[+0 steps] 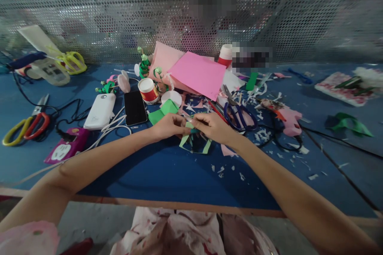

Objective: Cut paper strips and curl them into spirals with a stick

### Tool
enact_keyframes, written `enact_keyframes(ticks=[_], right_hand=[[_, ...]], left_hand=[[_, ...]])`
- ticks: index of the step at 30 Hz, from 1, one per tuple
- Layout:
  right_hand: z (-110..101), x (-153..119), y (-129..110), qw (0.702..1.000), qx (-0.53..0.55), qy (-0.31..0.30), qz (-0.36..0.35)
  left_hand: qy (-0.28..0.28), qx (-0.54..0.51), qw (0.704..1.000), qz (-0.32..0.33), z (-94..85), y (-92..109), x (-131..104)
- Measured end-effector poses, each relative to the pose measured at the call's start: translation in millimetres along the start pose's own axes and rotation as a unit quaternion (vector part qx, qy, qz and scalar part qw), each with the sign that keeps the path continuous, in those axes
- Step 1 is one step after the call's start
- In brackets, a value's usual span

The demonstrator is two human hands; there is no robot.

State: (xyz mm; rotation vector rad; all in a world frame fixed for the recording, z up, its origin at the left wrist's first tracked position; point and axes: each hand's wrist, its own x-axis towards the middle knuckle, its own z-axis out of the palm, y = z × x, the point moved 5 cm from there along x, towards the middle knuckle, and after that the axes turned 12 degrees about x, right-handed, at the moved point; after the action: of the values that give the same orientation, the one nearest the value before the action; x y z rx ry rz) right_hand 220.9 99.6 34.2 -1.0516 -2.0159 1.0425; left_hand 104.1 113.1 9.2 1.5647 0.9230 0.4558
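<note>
Near the middle of the blue table, my left hand (170, 126) and my right hand (213, 126) meet, both with fingers pinched. Between them is a light green paper piece (206, 147) whose strips hang down in a loop. My left fingers grip its upper edge. The right fingertips press together at its top, beside a small teal bit; what exactly they hold is too small to tell. Green paper (164, 110) lies just behind my left hand. Blue-handled scissors (239, 116) rest behind my right wrist.
Pink paper sheets (196, 73), a red-and-white cup (149, 91) and a black phone (135, 107) lie behind. At left are a white power bank (100, 110), cables and scissors (37, 121); at right, a pink glue gun (290, 120), cord and paper scraps. A mesh panel (119, 20) stands behind.
</note>
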Motion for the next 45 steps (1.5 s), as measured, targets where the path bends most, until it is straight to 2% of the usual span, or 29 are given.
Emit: enact_keyframes(ticks=[8, 13, 18, 20, 23, 26, 29, 32, 34, 37, 41, 45], right_hand=[[-1.7, -1.1, -11.5, 0.996, -0.053, 0.033, -0.064], [-7.6, -2.3, -8.4, 0.995, 0.012, 0.087, -0.041], [-8.9, -1.3, -0.9, 0.992, 0.062, 0.113, -0.013], [-10.4, -1.3, 1.0, 0.988, 0.078, 0.132, -0.008], [-14.9, -1.9, 3.7, 0.978, 0.121, 0.171, -0.004], [-21.0, -2.5, 8.2, 0.959, 0.184, 0.217, 0.011], [-26.3, -2.7, 12.1, 0.943, 0.217, 0.251, 0.023], [-25.9, -0.8, 14.1, 0.947, 0.211, 0.241, 0.023], [-21.0, 1.7, 15.2, 0.956, 0.207, 0.206, 0.026], [-12.4, 4.5, 14.1, 0.968, 0.192, 0.158, 0.016], [-6.8, 4.7, 12.2, 0.975, 0.165, 0.147, 0.010], [-5.9, 4.1, 19.0, 0.953, 0.252, 0.160, 0.046]], left_hand=[[0.010, 0.093, 0.995, 0.046, -4.0, -0.1, 2.6], [-0.021, 0.012, 0.998, 0.062, -1.7, 4.0, 2.5], [-0.009, -0.002, 0.998, 0.068, -6.0, 6.6, 3.9], [-0.026, 0.021, 0.998, 0.051, -8.4, 8.0, 4.0], [-0.087, 0.083, 0.993, 0.023, -11.2, 12.2, 1.7], [-0.124, 0.150, 0.981, 0.024, -18.4, 20.6, -2.8], [-0.089, 0.272, 0.958, 0.028, -32.0, 29.6, -6.9], [-0.058, 0.359, 0.931, 0.017, -40.4, 35.0, -9.7], [-0.022, 0.346, 0.937, 0.036, -41.3, 39.2, -9.6], [0.035, 0.267, 0.960, 0.080, -37.5, 40.1, -6.2], [0.034, 0.217, 0.971, 0.091, -27.6, 26.7, 1.9], [0.035, 0.164, 0.980, 0.108, -26.1, 20.3, 5.4]])
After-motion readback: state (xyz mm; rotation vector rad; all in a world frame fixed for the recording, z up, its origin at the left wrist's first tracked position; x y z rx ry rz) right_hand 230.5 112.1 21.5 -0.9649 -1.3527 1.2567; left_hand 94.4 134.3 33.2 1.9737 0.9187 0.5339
